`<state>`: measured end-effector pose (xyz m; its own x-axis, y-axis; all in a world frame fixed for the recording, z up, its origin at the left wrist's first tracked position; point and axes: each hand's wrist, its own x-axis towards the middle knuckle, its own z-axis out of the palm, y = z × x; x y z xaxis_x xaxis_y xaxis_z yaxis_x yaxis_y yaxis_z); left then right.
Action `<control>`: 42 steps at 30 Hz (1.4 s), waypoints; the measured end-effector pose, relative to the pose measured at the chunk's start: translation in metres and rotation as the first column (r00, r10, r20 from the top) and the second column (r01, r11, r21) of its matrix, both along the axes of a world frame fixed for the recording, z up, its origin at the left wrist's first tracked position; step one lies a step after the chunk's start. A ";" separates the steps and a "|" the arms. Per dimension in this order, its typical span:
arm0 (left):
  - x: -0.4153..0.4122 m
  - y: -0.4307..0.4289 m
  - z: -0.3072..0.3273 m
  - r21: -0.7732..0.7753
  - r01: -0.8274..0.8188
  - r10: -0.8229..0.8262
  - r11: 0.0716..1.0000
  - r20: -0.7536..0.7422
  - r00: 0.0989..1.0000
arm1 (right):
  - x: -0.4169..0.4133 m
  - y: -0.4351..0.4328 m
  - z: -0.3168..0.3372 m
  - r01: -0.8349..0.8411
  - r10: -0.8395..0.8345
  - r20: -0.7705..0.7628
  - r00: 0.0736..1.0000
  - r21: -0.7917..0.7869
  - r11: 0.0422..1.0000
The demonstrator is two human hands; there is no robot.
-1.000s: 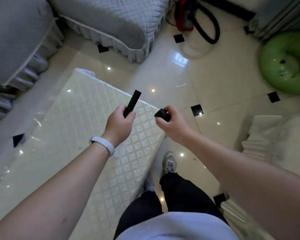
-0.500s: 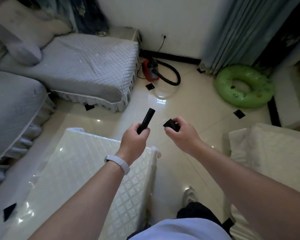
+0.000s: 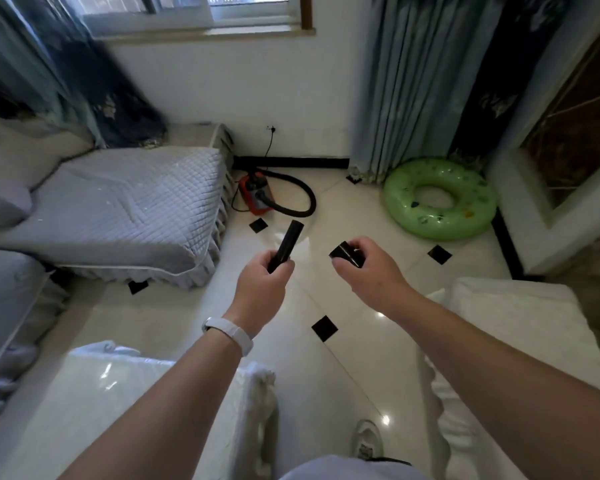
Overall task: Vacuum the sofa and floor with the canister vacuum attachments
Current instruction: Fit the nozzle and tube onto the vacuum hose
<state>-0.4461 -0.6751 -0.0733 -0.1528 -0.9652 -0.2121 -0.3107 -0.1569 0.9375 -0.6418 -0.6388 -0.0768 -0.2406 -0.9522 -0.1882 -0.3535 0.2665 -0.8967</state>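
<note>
Canister vacuum, red, down on the floor by the far wall, just beside the end of the gray sofa. Black hose looped on the tiles to its right, one end at the red body, the other end hard to make out. Thin cord running up to a wall plug.

Left hand wrapped tight round the low end of a long black tube. Tube tilted up and away, open end aimed toward the vacuum. Right hand pinching a short black nozzle, fingers curled over it. Tube and nozzle apart, not touching, nozzle to the right of the tube. Vacuum straight ahead, well apart from both hands, left hand a bit nearer to it.

Most likely carrying the two parts over to fit on the hose. Next up: walk closer, bend down, find the loose hose end, line the tube up with it.

Inside of the canister not in sight, so no telling how full. Green swim ring on the floor off to the right. White table low down by the left arm.
</note>
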 end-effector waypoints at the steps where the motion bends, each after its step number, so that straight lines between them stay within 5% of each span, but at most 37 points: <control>1: -0.014 -0.005 -0.001 0.003 -0.004 0.004 1.000 0.000 1.000 | -0.017 -0.004 0.000 0.004 -0.004 0.008 1.000 0.001 1.000; 8: -0.074 -0.035 0.000 -0.036 0.059 -0.054 0.998 0.132 0.990 | -0.086 -0.042 0.004 0.004 -0.004 0.037 0.999 -0.004 1.000; 15: -0.097 -0.108 -0.003 -0.045 0.064 -0.059 0.997 0.112 0.992 | -0.101 -0.107 0.001 -0.019 0.018 0.028 0.999 0.027 0.999; 32: -0.102 -0.410 -0.032 0.063 0.205 -0.208 0.977 0.048 0.977 | -0.103 -0.381 0.010 0.091 -0.083 -0.105 0.991 0.080 0.993; 42: -0.089 -0.503 -0.047 0.108 0.022 -0.024 0.994 0.017 1.000 | -0.103 -0.501 0.006 0.019 -0.009 -0.098 0.995 0.097 0.995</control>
<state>-0.5353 -1.1778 -0.1200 -0.1699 -0.9327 -0.3181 -0.3320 -0.2497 0.9096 -0.7452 -1.1397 -0.0709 -0.2752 -0.9268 -0.2555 -0.4333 0.3569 -0.8276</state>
